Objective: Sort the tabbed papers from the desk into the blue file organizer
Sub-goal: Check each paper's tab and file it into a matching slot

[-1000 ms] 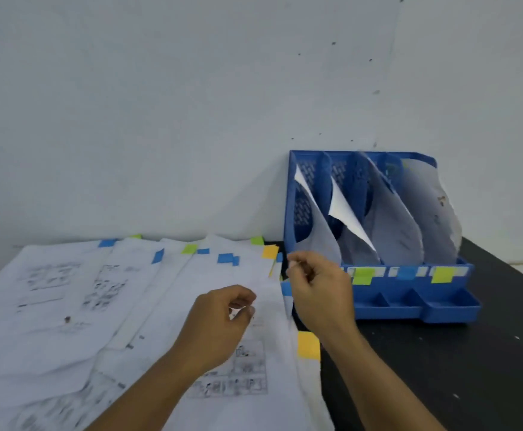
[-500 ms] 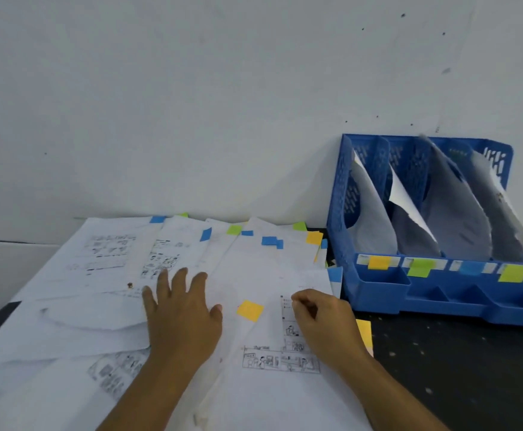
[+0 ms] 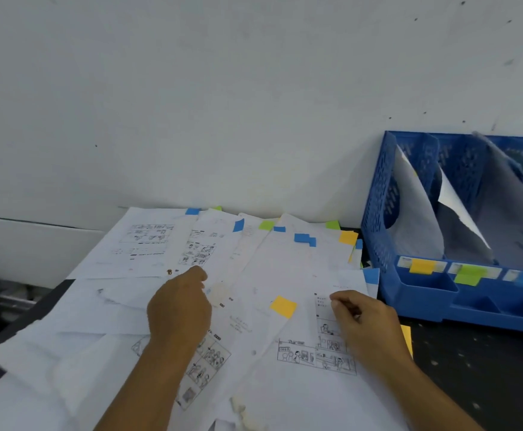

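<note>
A dark desk (image 3: 487, 384), speckled with pale flecks, stood against a plain white wall (image 3: 223, 104) marked by a few small dark spots, and a thin crack line ran along the wall at the left. Tabbed papers (image 3: 285, 269) lay fanned in overlapping sheets across the desk's left and middle, printed with comic-style drawings and carrying blue, green and yellow tabs at their edges. The blue file organizer (image 3: 378, 194) sat at the right against the wall, near the spread of sheets, its upright slots already holding curved sheets, with yellow, green and blue labels along its front rail. The left hand (image 3: 179, 309) rested on the papers with its fingers curled under, gripping nothing that could be seen. The right hand (image 3: 366, 325) lay on a sheet with a yellow tab (image 3: 283, 306), fingers curled; whether it pinched the paper could not be told
</note>
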